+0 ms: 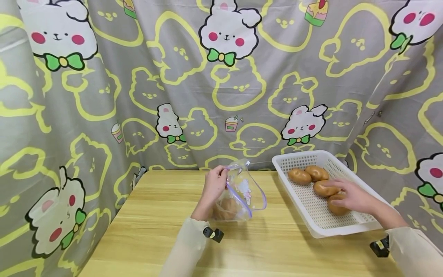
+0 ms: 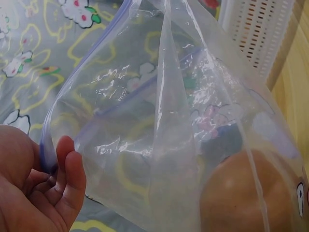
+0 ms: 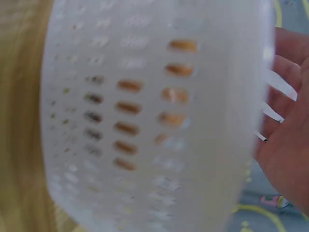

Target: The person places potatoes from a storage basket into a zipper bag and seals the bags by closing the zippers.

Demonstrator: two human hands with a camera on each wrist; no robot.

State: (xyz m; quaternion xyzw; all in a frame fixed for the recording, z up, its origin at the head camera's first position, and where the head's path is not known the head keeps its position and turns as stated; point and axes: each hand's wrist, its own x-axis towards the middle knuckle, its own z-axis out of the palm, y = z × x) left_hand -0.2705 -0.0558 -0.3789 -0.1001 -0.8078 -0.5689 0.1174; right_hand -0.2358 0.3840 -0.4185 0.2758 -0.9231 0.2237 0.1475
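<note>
Over potatoes, right grip palm-down

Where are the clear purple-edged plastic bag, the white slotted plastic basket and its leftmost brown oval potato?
Clear purple-edged plastic bag (image 1: 243, 189), head view: clear plastic by the printed picture.
White slotted plastic basket (image 1: 308, 198), head view: bare slotted floor.
Leftmost brown oval potato (image 1: 299, 176), head view: middle of its upper surface.

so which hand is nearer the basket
Right: the right hand is over the basket, at the potatoes; the left hand is outside, left of it, holding the bag.
</note>
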